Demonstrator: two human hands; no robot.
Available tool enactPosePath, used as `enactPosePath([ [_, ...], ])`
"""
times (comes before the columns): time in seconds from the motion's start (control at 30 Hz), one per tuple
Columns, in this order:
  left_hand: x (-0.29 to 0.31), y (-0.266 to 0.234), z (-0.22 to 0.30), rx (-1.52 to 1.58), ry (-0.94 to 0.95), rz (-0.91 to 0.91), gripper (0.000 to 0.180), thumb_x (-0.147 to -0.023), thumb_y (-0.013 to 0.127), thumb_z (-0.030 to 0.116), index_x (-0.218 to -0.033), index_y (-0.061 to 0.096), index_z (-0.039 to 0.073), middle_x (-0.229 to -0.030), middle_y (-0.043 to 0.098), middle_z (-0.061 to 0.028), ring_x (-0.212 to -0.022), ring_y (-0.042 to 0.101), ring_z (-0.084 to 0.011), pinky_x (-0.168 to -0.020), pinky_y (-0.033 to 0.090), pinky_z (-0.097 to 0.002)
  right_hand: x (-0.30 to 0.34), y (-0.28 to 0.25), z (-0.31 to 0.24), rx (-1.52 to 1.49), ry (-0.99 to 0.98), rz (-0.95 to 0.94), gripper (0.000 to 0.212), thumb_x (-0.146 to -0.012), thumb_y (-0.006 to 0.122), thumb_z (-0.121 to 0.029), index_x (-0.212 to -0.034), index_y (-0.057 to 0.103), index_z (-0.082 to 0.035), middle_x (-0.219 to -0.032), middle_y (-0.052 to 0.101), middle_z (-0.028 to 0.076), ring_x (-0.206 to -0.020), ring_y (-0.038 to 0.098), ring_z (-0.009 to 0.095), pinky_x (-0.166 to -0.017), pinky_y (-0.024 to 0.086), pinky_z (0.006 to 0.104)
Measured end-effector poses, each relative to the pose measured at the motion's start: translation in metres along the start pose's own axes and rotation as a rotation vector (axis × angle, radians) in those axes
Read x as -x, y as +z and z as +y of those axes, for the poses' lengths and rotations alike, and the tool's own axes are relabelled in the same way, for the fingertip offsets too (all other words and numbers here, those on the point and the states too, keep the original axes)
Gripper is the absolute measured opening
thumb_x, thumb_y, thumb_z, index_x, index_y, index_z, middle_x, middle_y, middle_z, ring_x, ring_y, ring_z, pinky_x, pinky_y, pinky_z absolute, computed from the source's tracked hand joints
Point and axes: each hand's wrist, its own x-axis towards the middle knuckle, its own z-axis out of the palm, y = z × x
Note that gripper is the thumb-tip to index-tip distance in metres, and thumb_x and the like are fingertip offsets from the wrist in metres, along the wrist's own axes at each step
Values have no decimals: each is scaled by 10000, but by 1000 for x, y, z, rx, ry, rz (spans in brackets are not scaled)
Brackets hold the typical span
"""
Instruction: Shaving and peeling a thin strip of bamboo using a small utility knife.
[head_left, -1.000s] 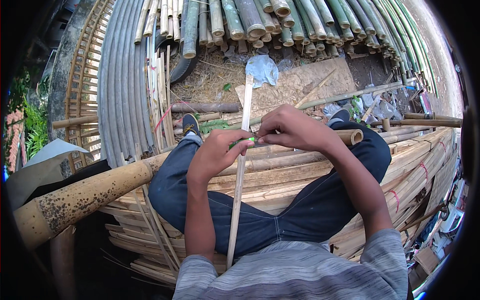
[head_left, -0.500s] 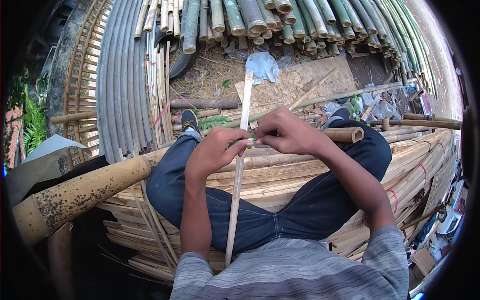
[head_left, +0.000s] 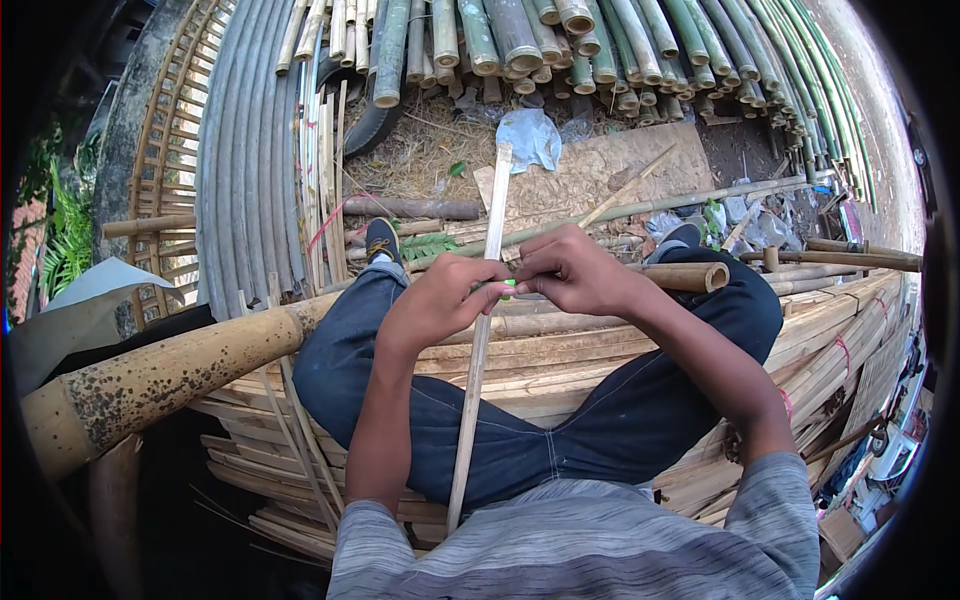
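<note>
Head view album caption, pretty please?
Left hand and right hand meet at a green object by a pale slat.

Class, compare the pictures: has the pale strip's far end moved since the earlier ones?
No, not noticeably. Judged against the light-blue plastic on the ground, the pale strip keeps its far end by the same left edge.

No readable text, labels, numbers or signs.

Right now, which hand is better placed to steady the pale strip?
Left, probably: the left hand crosses over the pale strip; the right hand sits right of it, fingertips beside a small green object.
</note>
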Motion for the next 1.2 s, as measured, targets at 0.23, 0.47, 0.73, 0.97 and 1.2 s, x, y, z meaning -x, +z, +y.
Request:
enactPosePath([
  [0.23, -4, 0, 9, 89, -128, 113, 204, -894, 627, 164, -952, 670, -27, -669, 636, -118, -601, 609, -191, -596, 465, -320, -7, -22, -10, 63, 115, -110, 140, -729, 637, -27, -843, 672, 46, -704, 598, 140, -636, 579, 280, -597, 450, 356],
  [0.47, -6, -1, 3, -9, -168, 52, 187, -850, 672, 135, -935, 672, -31, -737, 667, -104, -652, 647, -141, -622, 487, -290, -2, -14, 8, 215, 83, -95, 114, -785, 652, -71, -849, 667, 22, -749, 624, 151, -688, 610, 314, -659, 481, 396],
  [0.73, -7, 15, 14, -82, -285, 224, 191, -870, 636, 131, -954, 665, -38, -730, 668, -106, -645, 619, -114, -607, 472, -274, 16, -7, -10, 590, 236, 84, 173, -822, 662, -151, -903, 642, 1, -886, 601, 150, -859, 606, 355, -754, 480, 432],
  [0.97, 4, 89, 7, 681, -327, 339, 169, -965, 534, 133, -1040, 553, -17, -890, 682, -110, -773, 628, -116, -683, 484, -267, 61, 26, -78, 760, 443, 550, 518, -873, 655, -244, -1261, 462, 39, -1269, 442, 296, -1109, 531, 447, -933, 449, 465],
  [1.2, 28, 147, 27, 1382, -231, 549, 232, -992, 495, 187, -1120, 473, -6, -1181, 617, -200, -1013, 616, -192, -858, 481, -289, 114, 105, -61, -293, 725, 467, 381, -906, 638, -273, -1107, 550, 38, -860, 618, 146, -759, 603, 204, -708, 491, 343],
])
